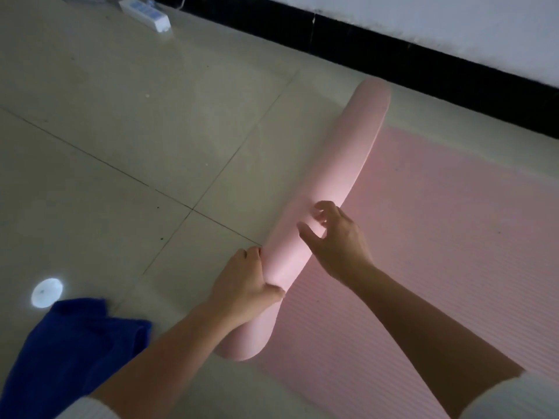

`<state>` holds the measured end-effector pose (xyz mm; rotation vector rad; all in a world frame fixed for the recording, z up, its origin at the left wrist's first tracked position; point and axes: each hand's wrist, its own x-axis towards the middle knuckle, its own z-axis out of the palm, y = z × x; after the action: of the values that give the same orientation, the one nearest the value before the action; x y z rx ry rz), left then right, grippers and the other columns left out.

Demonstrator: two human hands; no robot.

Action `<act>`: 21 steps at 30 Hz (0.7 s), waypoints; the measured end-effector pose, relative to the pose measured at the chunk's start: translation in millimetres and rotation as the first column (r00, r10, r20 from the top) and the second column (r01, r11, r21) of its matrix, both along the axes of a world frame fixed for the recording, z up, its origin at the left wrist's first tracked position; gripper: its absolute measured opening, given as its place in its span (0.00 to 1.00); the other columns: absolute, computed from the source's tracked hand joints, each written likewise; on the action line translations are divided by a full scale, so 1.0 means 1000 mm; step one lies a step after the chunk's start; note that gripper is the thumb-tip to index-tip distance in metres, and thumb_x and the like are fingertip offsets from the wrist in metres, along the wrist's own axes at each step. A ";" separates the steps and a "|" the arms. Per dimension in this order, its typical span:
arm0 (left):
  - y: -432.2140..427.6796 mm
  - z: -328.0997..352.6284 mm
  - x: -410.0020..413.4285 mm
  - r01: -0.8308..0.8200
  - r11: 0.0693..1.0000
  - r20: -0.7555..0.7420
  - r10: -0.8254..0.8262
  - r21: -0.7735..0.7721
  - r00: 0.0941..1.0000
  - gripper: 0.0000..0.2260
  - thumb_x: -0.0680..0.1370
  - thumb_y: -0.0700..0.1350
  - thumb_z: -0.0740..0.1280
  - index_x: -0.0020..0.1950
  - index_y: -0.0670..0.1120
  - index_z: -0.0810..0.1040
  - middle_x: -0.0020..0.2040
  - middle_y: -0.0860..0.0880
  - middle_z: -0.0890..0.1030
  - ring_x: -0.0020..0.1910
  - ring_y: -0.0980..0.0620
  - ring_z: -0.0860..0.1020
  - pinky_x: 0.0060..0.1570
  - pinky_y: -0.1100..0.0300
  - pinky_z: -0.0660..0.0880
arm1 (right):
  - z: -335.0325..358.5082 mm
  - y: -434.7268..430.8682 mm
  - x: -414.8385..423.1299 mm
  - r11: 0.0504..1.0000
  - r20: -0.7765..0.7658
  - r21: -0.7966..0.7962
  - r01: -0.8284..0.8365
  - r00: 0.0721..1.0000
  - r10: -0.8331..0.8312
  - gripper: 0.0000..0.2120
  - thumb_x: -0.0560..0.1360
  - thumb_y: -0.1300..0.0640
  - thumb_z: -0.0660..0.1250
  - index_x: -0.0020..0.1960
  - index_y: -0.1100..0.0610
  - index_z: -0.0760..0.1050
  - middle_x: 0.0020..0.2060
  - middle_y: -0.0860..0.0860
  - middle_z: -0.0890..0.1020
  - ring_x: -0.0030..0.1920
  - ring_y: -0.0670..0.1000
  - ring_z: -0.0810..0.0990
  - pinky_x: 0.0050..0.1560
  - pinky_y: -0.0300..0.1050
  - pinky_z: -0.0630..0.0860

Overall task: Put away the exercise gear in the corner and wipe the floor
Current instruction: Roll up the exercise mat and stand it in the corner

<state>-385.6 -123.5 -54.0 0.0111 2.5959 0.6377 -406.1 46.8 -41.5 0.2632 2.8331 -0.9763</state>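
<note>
On the tiled floor [121, 146] by the wall [453, 19], a pink exercise mat [332, 152] lies partly rolled. The left hand [242, 285] grips it; the right hand [335, 237] hovers, fingers [307, 235] relaxed. A blue cloth [75, 343] lies unused; wiping remains.

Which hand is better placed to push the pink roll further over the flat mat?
Probably the left hand: it holds the roll from the side away from the flat mat. The right hand is above it.

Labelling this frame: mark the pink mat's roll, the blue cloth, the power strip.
pink mat's roll [328, 170], head view, middle of the roll.
blue cloth [66, 352], head view, its middle.
power strip [145, 13], head view, its top face.
</note>
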 end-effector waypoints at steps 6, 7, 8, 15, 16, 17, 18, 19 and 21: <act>0.040 0.000 0.033 0.166 0.961 -0.364 -0.240 -0.222 0.900 0.32 0.59 0.60 0.75 0.54 0.45 0.70 0.49 0.49 0.72 0.49 0.47 0.73 0.40 0.55 0.73 | 0.012 0.003 -0.010 0.903 0.135 -0.159 0.400 0.914 -0.382 0.34 0.68 0.41 0.73 0.62 0.59 0.62 0.53 0.52 0.67 0.48 0.54 0.71 0.49 0.48 0.71; 0.041 -0.001 0.036 0.189 0.954 -0.394 -0.271 -0.234 0.878 0.33 0.57 0.63 0.75 0.53 0.45 0.71 0.48 0.49 0.72 0.48 0.47 0.73 0.38 0.55 0.73 | 0.010 0.005 -0.010 0.877 0.169 -0.184 0.443 0.893 -0.416 0.34 0.67 0.43 0.75 0.62 0.60 0.62 0.53 0.52 0.67 0.48 0.55 0.71 0.50 0.49 0.72; 0.042 -0.002 0.038 0.217 0.947 -0.412 -0.300 -0.235 0.861 0.34 0.57 0.66 0.73 0.53 0.45 0.71 0.49 0.49 0.72 0.49 0.47 0.73 0.39 0.55 0.73 | 0.008 0.008 -0.010 0.846 0.206 -0.221 0.485 0.871 -0.446 0.33 0.67 0.45 0.75 0.61 0.60 0.62 0.54 0.53 0.68 0.49 0.56 0.73 0.52 0.50 0.73; 0.040 0.002 0.030 0.065 0.892 -0.080 -0.033 0.447 0.996 0.17 0.71 0.59 0.59 0.54 0.51 0.69 0.53 0.53 0.74 0.51 0.53 0.73 0.48 0.59 0.69 | -0.016 0.046 0.011 0.345 0.483 -0.671 0.656 0.740 -0.468 0.27 0.65 0.61 0.75 0.61 0.59 0.68 0.50 0.57 0.80 0.48 0.57 0.81 0.50 0.54 0.81; 0.042 0.001 0.026 0.011 0.861 0.005 -0.016 0.509 1.000 0.16 0.70 0.56 0.61 0.55 0.53 0.69 0.51 0.53 0.76 0.49 0.52 0.76 0.46 0.58 0.72 | -0.020 0.053 0.018 0.260 0.504 -0.715 0.650 0.735 -0.453 0.27 0.67 0.64 0.74 0.62 0.60 0.69 0.50 0.58 0.81 0.47 0.57 0.81 0.47 0.52 0.81; 0.044 -0.001 0.024 -0.017 0.835 0.077 -0.030 0.550 0.997 0.18 0.69 0.55 0.64 0.57 0.53 0.68 0.51 0.54 0.77 0.50 0.53 0.78 0.46 0.58 0.74 | -0.022 0.061 0.025 0.206 0.517 -0.738 0.643 0.735 -0.439 0.26 0.68 0.66 0.73 0.63 0.61 0.69 0.51 0.58 0.81 0.47 0.57 0.81 0.44 0.49 0.81; 0.046 -0.001 0.023 -0.020 0.823 0.131 -0.066 0.568 0.989 0.24 0.67 0.54 0.66 0.61 0.54 0.66 0.53 0.56 0.77 0.51 0.55 0.78 0.47 0.61 0.75 | -0.024 0.068 0.031 0.193 0.521 -0.747 0.636 0.741 -0.423 0.26 0.68 0.66 0.73 0.64 0.61 0.70 0.52 0.58 0.81 0.47 0.56 0.81 0.42 0.47 0.80; 0.048 -0.002 0.024 -0.001 0.825 0.156 -0.106 0.565 0.982 0.30 0.66 0.55 0.68 0.66 0.54 0.63 0.57 0.58 0.75 0.55 0.58 0.77 0.51 0.65 0.74 | -0.026 0.076 0.037 0.231 0.511 -0.741 0.630 0.753 -0.414 0.27 0.68 0.64 0.74 0.65 0.61 0.70 0.53 0.57 0.81 0.49 0.56 0.82 0.43 0.46 0.80; 0.054 -0.006 0.025 0.067 0.847 0.137 -0.162 0.527 0.977 0.40 0.66 0.57 0.71 0.73 0.56 0.56 0.66 0.57 0.70 0.62 0.59 0.72 0.61 0.63 0.70 | -0.027 0.088 0.046 0.451 0.447 -0.645 0.617 0.783 -0.433 0.32 0.67 0.58 0.76 0.67 0.59 0.69 0.54 0.54 0.80 0.51 0.54 0.80 0.49 0.47 0.79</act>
<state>-360.5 -69.3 -59.9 0.2695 2.1590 1.2189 -360.5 135.0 -68.8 1.1064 1.8464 -2.0194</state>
